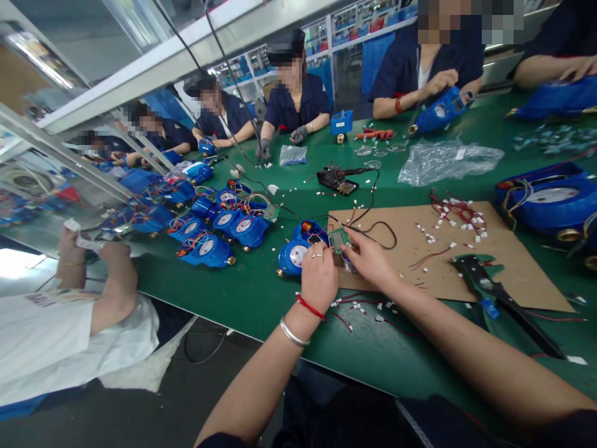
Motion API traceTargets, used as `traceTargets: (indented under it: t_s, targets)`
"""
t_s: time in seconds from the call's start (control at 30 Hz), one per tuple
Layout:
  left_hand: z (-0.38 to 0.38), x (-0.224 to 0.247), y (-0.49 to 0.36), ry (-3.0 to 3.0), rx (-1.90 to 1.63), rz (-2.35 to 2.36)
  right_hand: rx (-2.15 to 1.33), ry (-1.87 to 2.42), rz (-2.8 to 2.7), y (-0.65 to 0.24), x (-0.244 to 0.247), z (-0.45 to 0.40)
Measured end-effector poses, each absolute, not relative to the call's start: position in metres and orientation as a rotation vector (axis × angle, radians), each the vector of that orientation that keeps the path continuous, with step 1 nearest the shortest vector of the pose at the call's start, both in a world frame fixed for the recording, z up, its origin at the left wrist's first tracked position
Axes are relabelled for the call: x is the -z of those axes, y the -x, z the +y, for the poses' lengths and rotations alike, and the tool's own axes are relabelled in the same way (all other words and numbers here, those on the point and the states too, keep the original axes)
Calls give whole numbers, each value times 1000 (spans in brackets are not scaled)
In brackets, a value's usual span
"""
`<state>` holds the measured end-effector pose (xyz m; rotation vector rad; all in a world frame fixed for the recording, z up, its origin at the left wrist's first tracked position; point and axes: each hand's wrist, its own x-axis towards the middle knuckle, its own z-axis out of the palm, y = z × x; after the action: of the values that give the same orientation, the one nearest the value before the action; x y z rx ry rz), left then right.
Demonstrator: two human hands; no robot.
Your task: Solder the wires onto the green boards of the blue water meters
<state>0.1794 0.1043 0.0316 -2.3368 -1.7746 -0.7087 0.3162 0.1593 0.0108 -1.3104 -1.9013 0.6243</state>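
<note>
My left hand (319, 274), with a ring and a red cord at the wrist, is closed at the right side of a blue meter (293, 256); what its fingertips pinch is hidden. My right hand (368, 256) grips a small green circuit board (339, 239) with a grey display, between thumb and fingers. The board is tilted just right of the meter, above the left edge of a brown cardboard sheet (401, 230). A solder spool (347, 264) is partly visible beneath my right hand. Thin wires run near the meter's top.
Several blue meters (247, 229) stand left, others (555, 196) at the right edge. Wire strippers (501, 298) and red wires (450, 214) lie on the cardboard. A black tool holder (336, 179) and plastic bag (448, 163) lie behind. People sit across the green table (252, 292); one in white (69, 342) is left.
</note>
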Motion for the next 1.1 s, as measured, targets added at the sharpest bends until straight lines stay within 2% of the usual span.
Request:
traceTargets:
  t_s: [0.23,0.5,0.83,0.93,1.1]
  targets:
    - [103,-36,-173,2384,493,-1690,-511,1213,-2085,-332,-12,165]
    - [115,-32,-173,2359,644,-1842,-629,1358,-1999,-342,25,134]
    - [120,-39,-175,2396,621,-1955,-780,1216,-2035,-340,24,162]
    - [122,-38,-176,2377,706,-1990,-812,1206,-1979,-343,25,164]
    - [129,-41,-174,2340,1043,-2163,-851,1156,-1883,-341,25,162]
